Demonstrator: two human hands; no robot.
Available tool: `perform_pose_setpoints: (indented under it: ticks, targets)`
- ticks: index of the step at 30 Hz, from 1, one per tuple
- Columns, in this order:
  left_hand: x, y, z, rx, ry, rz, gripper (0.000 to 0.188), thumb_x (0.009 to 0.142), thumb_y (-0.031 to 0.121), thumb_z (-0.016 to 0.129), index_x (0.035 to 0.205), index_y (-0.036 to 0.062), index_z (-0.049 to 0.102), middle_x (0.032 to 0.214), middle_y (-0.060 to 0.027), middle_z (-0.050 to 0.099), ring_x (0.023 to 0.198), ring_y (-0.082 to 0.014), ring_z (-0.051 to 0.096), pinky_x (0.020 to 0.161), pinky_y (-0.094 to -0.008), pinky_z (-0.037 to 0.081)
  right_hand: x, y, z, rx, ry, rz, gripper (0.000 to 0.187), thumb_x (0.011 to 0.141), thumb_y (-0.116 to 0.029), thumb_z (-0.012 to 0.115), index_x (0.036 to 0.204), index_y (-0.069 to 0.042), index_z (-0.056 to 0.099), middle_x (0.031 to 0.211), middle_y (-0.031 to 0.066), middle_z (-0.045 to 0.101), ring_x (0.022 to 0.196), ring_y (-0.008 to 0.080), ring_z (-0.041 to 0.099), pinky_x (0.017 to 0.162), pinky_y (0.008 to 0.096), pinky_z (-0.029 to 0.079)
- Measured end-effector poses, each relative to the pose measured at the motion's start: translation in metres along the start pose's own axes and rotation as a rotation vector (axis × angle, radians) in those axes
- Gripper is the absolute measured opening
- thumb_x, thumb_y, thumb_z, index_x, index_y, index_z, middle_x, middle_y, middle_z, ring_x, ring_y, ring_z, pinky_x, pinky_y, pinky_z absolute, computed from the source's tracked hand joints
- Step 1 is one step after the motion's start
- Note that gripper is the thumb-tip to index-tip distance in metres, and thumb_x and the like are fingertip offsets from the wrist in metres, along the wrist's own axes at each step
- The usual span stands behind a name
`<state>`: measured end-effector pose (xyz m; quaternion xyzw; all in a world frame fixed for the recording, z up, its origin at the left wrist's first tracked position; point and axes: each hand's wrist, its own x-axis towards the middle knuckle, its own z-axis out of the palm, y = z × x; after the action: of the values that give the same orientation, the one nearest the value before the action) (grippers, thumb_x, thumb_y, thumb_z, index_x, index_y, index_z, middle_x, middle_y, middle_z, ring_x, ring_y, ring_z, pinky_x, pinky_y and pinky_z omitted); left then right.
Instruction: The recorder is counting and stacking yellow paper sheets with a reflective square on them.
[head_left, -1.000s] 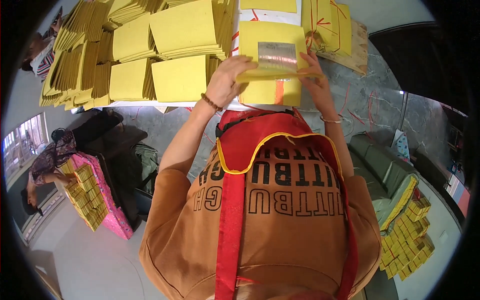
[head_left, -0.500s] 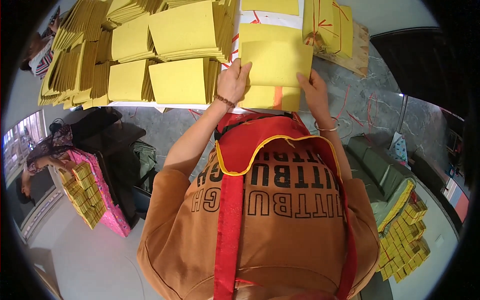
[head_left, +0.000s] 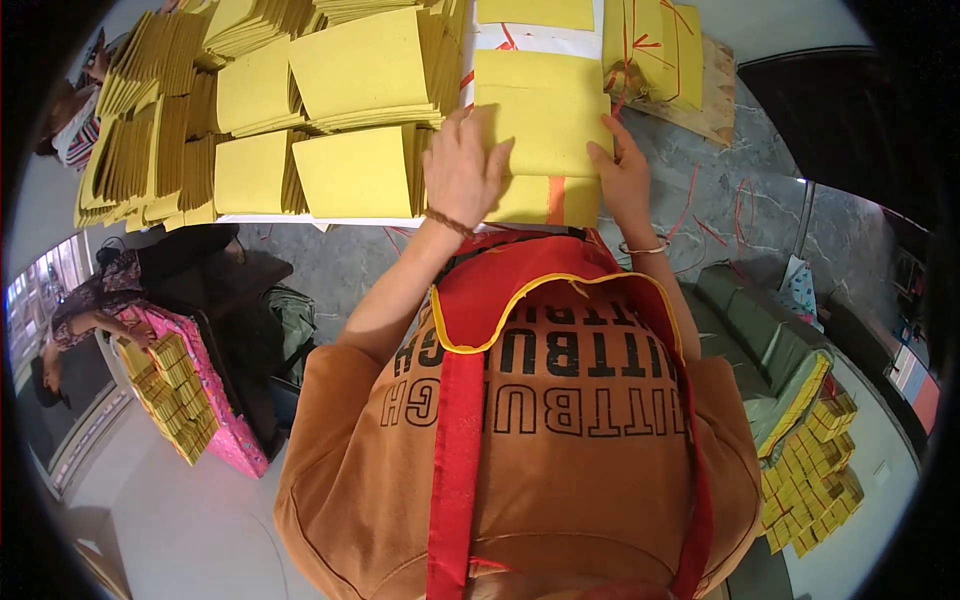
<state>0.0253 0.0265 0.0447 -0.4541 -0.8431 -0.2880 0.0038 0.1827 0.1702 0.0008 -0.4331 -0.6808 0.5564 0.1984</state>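
A yellow paper sheet lies in front of me at the near edge of the table, over other yellow paper. Below it shows a yellow strip of paper crossed by an orange band. My left hand is open, its fingers spread over the sheet's left edge. At the right edge, my right hand rests with thumb and forefinger apart, touching the side of the paper. Folded yellow paper stacks stand close to the left hand.
More yellow stacks fill the table's left side. Bundles tied with red string sit on a wooden board at the far right. Red string lies on the floor. A green sofa is at right; another person works at left.
The sheet, earlier held up by its edges in both hands, has come down flat onto the paper below. My left hand has let go and spread its fingers; the right grip has loosened.
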Motion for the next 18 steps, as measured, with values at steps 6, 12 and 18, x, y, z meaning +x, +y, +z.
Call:
perform_pose_setpoints:
  ticks: [6,12,18]
  targets:
    - [0.009,0.017,0.025,0.012,-0.037,0.296,0.041,0.084,0.031,0.057,0.12,0.012,0.052,0.127,-0.0136,0.045,0.118,-0.0327,0.039,0.092,-0.0456,0.033,-0.002,-0.002,0.003,0.042,0.024,0.017,0.045,0.083,-0.011,0.06,0.126,-0.004,0.05,0.108,0.0122,0.062,0.093,0.0153,0.059,0.077,0.0257,0.046]
    - [0.0,0.004,0.051,0.213,-0.153,0.322,0.046,0.087,0.038,0.051,0.128,0.0176,0.047,0.135,-0.0131,0.039,0.124,-0.0325,0.033,0.101,-0.0466,0.025,-0.014,-0.021,0.009,-0.737,0.164,-0.382,0.041,0.083,-0.025,0.058,0.121,-0.012,0.054,0.127,0.0065,0.05,0.118,0.024,0.046,0.093,0.0482,0.035]
    - [-0.001,0.004,0.051,0.18,-0.162,0.354,0.048,0.087,0.038,0.051,0.129,0.0163,0.046,0.136,-0.0142,0.037,0.125,-0.0329,0.032,0.102,-0.0471,0.024,-0.014,-0.001,0.016,-1.014,0.009,-0.669,0.041,0.089,-0.032,0.047,0.126,-0.015,0.05,0.137,0.0019,0.041,0.129,0.0234,0.034,0.095,0.0698,0.017]
